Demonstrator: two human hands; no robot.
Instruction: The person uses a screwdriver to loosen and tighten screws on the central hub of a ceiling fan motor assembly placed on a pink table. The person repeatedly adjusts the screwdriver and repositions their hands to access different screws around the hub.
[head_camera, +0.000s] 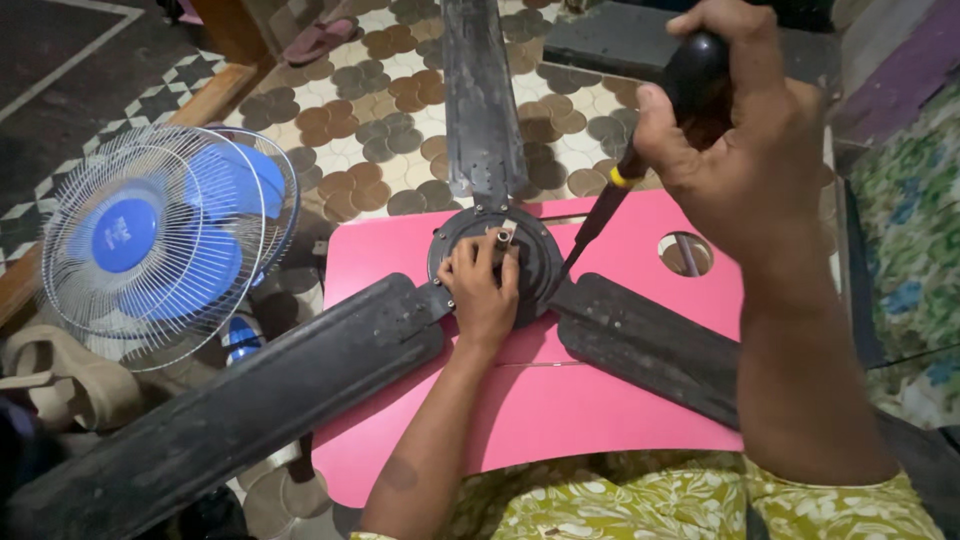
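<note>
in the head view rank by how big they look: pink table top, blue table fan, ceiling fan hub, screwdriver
1. pink table top
2. blue table fan
3. ceiling fan hub and screwdriver: unsure, since the screwdriver sits nearer the camera.

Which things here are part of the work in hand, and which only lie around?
In use: ceiling fan, screwdriver, left hand, right hand, pink table.
Lying about: blue table fan, sandal, bag.
</note>
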